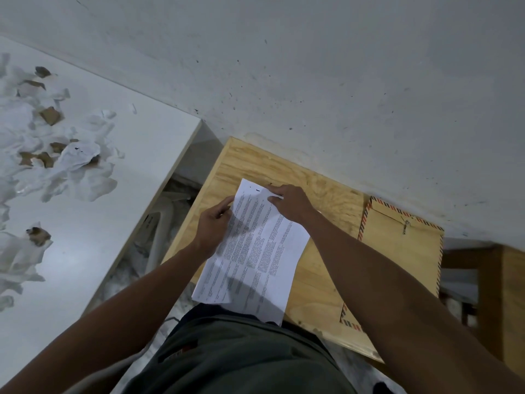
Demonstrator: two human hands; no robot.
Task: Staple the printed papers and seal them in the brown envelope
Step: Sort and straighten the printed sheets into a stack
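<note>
Papers [255,248] lie on the wooden table [318,280], long side running from the near edge toward the wall [312,66], printed text facing up. Near end of the papers overhangs the table's front edge, above the person's dark shirt [241,356]. At least two sheets show, offset at the near-left corner.

Left hand [213,226] holds the papers' left edge near the far end, fingers curled around the edge, thumb on top of the sheet. Right hand [289,204] is at the far right corner of the papers, fingertips pinching or pressing that corner; fingers bent, the corner partly hidden beneath them. Cannot tell if a staple is in place. A few small dark marks sit near the far edge of the top sheet.

Envelope [397,251] lies flat on the table to the right of the papers, brown with a red and blue striped border, metal clasp [405,226] near its far end. Right forearm crosses over its near-left part. Envelope does not touch the papers; bare table wood lies between them.

No stapler can be made out.

White board [119,172] sits to the left, apart from the table with a gap between. Crumpled white scraps [71,160] and torn brown bits [50,115] are scattered on it. Wall is grey and speckled with dark spots.
</note>
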